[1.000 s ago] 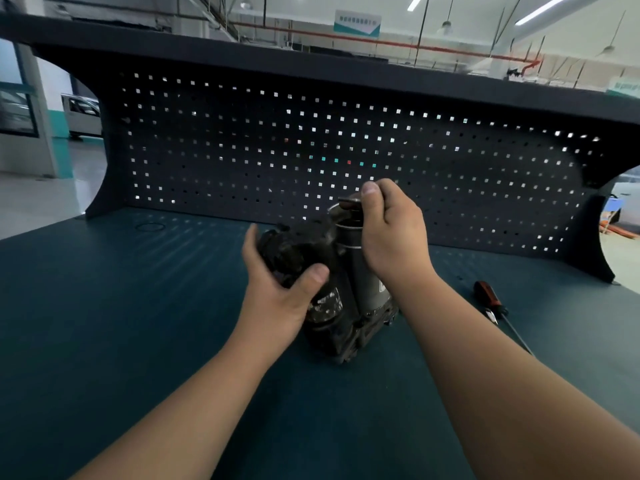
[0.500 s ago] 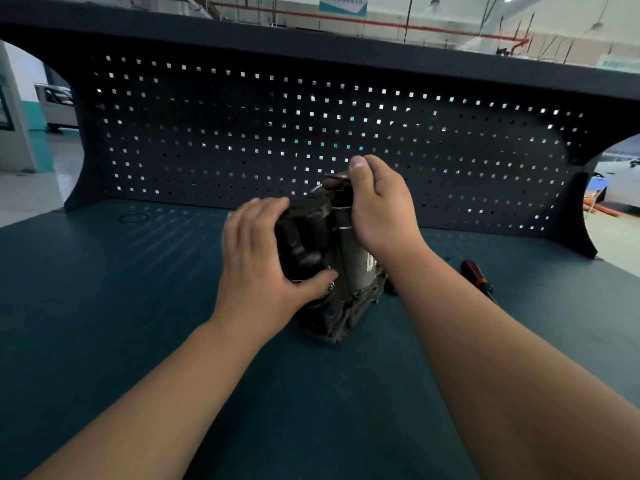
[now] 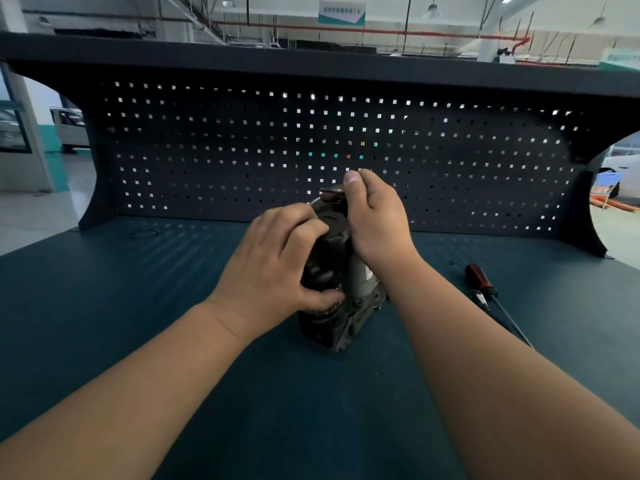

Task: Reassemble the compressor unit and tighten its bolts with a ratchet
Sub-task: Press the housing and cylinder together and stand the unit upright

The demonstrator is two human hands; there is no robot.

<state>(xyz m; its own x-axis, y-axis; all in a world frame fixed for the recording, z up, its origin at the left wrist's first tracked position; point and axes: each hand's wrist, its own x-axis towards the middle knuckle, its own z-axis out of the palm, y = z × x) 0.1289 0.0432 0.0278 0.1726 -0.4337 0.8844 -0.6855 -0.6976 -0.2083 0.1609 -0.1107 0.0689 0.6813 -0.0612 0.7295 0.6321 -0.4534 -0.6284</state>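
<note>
- The compressor unit (image 3: 329,327) is stood upright on the teal workbench (image 3: 138,323), near its middle and in front of the pegboard (image 3: 242,150).
- The left hand (image 3: 273,271) is wrapped round the unit's dark left side. Its fingers are curled over the top edge and its thumb is pressed against the near face.
- The right hand (image 3: 377,223) is held at the unit's top right with its fingers curled. A thin, flat metal piece (image 3: 331,191) is pinched between thumb and fingers just above the top rim. What the piece is cannot be told.
- 1 screwdriver (image 3: 479,282) with a dark and orange handle is laid on the bench to the right, apart from the unit.
</note>
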